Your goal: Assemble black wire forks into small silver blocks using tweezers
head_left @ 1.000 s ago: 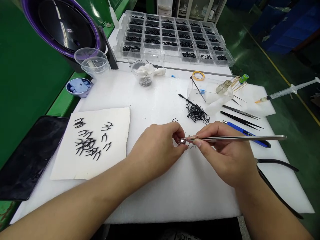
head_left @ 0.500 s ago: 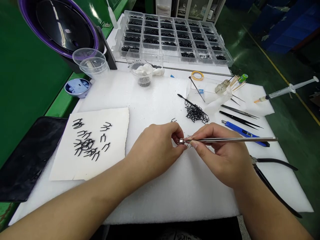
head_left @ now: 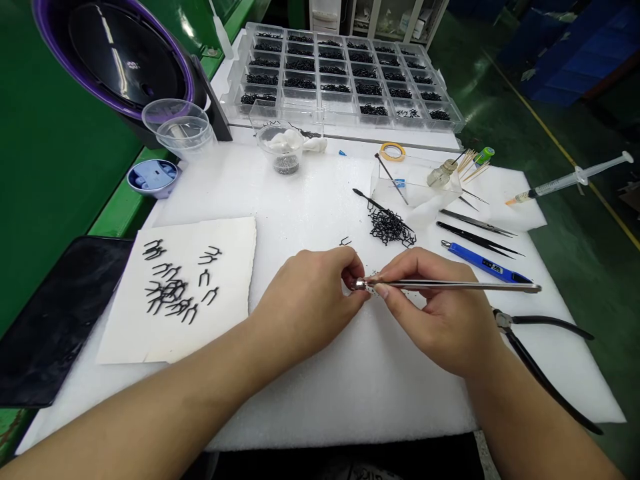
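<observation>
My right hand [head_left: 445, 320] pinches a pair of slim metal tweezers [head_left: 465, 286], whose back end points right. My left hand [head_left: 310, 300] has thumb and finger closed on a small shiny metal piece [head_left: 360, 285], right at the tweezers' working end. The fingers partly hide that piece, so its exact kind does not show. Just beyond my hands lies a pile of small black forked wire parts [head_left: 393, 228], and a single black part [head_left: 345, 241] sits close to my left knuckles. A white card [head_left: 225, 320] on the left carries several more black forked parts.
Behind stands a clear compartment box [head_left: 340, 100] of black parts. On the right lie a blue pen-like tool [head_left: 485, 262], black tweezers [head_left: 475, 239], black-handled pliers [head_left: 540, 380] and a syringe [head_left: 565, 180]. A purple-rimmed fan-like device [head_left: 115, 60] and clear cups [head_left: 183, 130] are back left.
The back end of the tweezers has swung slightly down and toward me, uncovering more of the blue tool. Both hands keep their pinch at nearly the same place. The view has shifted a little.
</observation>
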A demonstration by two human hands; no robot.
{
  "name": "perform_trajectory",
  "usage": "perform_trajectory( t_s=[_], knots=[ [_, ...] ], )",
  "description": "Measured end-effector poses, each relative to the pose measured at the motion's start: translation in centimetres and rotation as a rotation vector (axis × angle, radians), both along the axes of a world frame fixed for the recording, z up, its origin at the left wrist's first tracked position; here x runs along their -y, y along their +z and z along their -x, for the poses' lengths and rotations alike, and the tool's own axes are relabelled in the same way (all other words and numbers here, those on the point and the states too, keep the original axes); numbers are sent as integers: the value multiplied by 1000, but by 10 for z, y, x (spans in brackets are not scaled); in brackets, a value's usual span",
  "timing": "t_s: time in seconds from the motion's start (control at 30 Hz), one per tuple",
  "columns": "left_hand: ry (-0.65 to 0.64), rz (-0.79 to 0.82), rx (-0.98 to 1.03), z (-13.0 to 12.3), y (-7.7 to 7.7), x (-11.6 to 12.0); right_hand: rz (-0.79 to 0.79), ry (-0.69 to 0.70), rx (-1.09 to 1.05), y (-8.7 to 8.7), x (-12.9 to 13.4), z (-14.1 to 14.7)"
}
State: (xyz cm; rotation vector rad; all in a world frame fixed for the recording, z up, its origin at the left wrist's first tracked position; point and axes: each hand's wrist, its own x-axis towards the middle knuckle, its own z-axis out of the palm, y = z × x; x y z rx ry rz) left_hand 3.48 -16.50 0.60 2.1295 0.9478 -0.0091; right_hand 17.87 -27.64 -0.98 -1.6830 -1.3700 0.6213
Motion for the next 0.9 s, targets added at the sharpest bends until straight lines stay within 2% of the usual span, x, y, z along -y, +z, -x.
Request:
perform_trajectory(
  t_s=[0.23, 0.37, 0.47, 0.67, 0.9],
  knots=[
    [-11, 6, -10, -1, 2, -1, -48, 40, 66, 0, 1, -2],
    [-22, 30, -5, 0, 2, -1, -11, 26, 36, -1, 1, -3],
    [-5, 71, 22, 2, 2, -2, -9, 20, 60, -1, 0, -3],
    [42, 169, 91, 5, 3, -5, -154, 77, 198, -2, 0, -2],
    [49, 333, 208, 6, 2, -3, -158, 47, 124, -2, 2, -2]
  ],
)
